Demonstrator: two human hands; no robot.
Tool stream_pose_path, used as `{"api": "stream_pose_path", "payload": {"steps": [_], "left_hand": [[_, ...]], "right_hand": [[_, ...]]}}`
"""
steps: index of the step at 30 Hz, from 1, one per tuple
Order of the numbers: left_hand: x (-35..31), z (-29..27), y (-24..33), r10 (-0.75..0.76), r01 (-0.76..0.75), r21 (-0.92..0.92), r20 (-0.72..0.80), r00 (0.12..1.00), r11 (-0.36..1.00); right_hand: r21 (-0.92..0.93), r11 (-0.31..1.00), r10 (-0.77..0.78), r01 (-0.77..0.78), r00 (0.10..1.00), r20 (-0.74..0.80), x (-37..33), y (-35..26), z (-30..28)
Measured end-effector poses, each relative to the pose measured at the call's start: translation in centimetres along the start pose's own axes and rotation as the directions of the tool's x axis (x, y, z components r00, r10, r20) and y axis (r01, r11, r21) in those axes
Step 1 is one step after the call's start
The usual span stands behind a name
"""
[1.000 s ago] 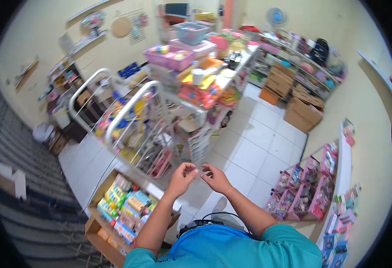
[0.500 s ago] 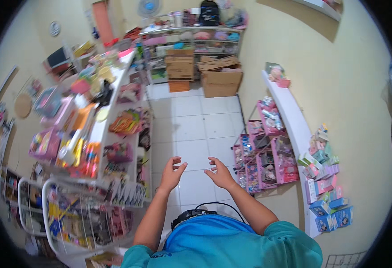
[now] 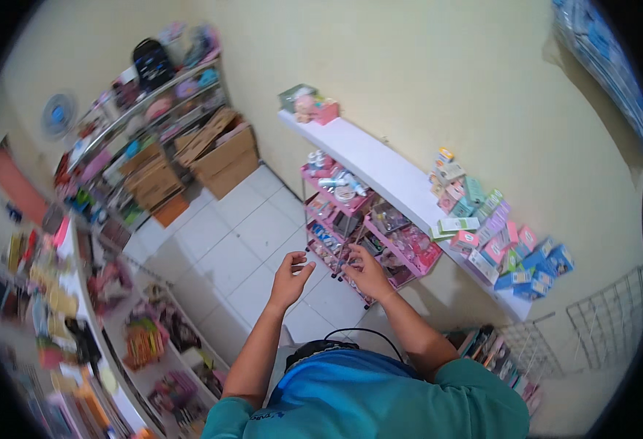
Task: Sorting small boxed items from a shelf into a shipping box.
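Observation:
Both of my hands are held out in front of my body, apart from each other and with nothing in them. My left hand is over the tiled floor, its fingers loosely curved and spread from the thumb. My right hand appears in front of a pink tiered rack full of small goods, with thumb and fingers apart; no contact with the rack can be made out. Beyond it, a white wall shelf carries several small boxes in pastel colours, green and blue.
Open cardboard boxes stand by a crowded shelf unit at the back left. A long white shelf counter packed with goods runs along my left. Wire grid panels lean at the right, near a low rack of items.
My view and body have turned to the right, so the wall shelf and pink rack now lie ahead. Both hands keep nearly the same pose, empty.

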State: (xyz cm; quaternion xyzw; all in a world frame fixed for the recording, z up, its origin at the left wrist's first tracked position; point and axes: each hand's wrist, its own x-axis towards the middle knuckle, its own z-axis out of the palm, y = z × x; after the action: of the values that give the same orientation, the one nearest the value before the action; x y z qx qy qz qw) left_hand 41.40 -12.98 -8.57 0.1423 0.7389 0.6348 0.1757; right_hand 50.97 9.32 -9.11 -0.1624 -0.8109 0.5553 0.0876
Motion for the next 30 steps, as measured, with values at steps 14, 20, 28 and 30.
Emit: {"api": "stream_pose_path", "payload": {"steps": [14,20,28,30], "left_hand": [[17.8,6.5,7.4,0.255,-0.299,-0.016,0.570,0.781,0.954],[21.9,13.1,10.4,0.348,-0.349,-0.129,0.632,0.692,0.928],[26.2,21.2,15.3,0.443,-0.477,-0.144,0.662,0.605,0.867],[26.8,23.4,17.3,0.550,-0.547,-0.221,0.619,0.561,0.807]], "right_hand": [[-0.115,0.993,-0.070,-0.006,0.762,-0.644,2.1,-2.8,-4.4],[0.140,0.990,0.114,-0.014,0.663,-0.740,5.1,-5.9,-7.6],[0.161,0.986,0.127,0.043,0.430,-0.894,9.0,-8.4,-12.7],[0.148,0.988,0.124,0.033,0.394,-0.911,9.5,-8.5,-13.6]]}}
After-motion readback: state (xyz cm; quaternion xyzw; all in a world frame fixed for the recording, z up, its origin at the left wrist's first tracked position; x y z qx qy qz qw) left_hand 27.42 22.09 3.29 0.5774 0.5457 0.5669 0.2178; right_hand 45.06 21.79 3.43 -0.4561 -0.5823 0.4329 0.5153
